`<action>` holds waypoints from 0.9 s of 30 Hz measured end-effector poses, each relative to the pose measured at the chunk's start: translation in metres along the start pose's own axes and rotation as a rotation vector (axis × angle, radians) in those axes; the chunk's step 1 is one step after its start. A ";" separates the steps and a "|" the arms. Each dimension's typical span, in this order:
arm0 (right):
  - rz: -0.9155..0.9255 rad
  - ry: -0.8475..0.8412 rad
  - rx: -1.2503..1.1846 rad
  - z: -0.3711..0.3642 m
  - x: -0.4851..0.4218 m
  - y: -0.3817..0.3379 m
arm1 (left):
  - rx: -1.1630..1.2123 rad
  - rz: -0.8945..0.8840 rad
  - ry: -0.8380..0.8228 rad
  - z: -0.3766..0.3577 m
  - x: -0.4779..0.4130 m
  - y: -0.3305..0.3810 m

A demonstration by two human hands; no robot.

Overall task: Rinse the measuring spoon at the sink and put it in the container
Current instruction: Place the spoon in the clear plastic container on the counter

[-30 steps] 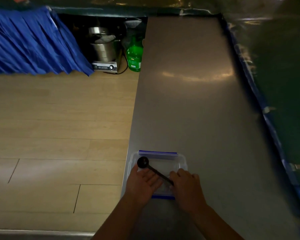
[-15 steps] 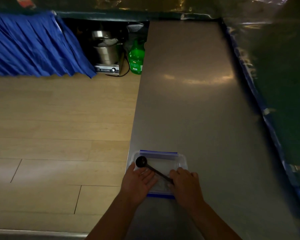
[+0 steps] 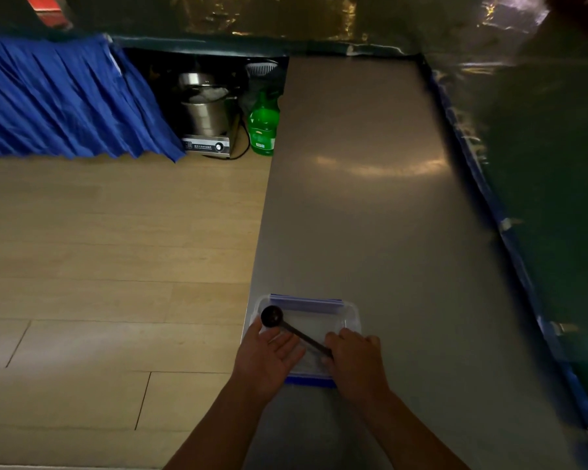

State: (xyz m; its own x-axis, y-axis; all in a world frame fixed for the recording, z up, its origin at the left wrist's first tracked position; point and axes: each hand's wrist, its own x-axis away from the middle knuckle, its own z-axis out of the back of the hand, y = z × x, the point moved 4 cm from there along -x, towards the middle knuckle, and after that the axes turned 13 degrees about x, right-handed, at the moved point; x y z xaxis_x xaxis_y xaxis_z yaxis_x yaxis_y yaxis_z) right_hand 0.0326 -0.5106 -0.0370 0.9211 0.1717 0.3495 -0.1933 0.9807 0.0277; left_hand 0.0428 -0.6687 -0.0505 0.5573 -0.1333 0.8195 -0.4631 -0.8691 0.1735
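Black and long-handled, the measuring spoon (image 3: 294, 330) lies slanted across the clear container (image 3: 348, 315) with blue clips, its bowl over the container's far left corner. The right hand (image 3: 355, 364) pinches the handle's near end at the container's near right side. The left hand (image 3: 269, 357) is open, fingers spread, resting on the container's left edge just below the bowl. The container sits at the near left edge of the steel counter (image 3: 370, 198). Beyond the container, on the wooden floor (image 3: 116, 249), stand a green bottle (image 3: 263, 125) and a metal pot (image 3: 206, 108).
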 end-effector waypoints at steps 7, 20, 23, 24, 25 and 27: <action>0.008 0.004 0.050 0.001 -0.004 -0.002 | 0.014 -0.005 0.004 -0.003 -0.003 0.000; 0.001 0.023 0.038 0.001 -0.003 -0.002 | -0.046 -0.028 0.039 -0.002 0.007 0.000; 0.011 0.057 0.022 0.009 0.003 0.002 | -0.093 -0.045 0.016 -0.006 0.020 0.003; 0.022 0.074 0.005 0.013 0.006 0.003 | -0.116 -0.060 0.014 -0.008 0.025 0.006; 0.042 0.098 -0.022 0.018 0.009 0.004 | -0.142 -0.081 0.000 -0.010 0.031 0.008; 0.049 0.127 -0.089 0.030 0.018 0.010 | -0.227 -0.119 -0.028 -0.017 0.044 0.013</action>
State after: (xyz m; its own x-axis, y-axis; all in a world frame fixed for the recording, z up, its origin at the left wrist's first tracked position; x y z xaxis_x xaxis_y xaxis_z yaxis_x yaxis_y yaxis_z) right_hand 0.0372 -0.5007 -0.0023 0.9477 0.2241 0.2272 -0.2131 0.9744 -0.0719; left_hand 0.0490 -0.6778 -0.0029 0.6345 -0.0529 0.7711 -0.5346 -0.7506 0.3883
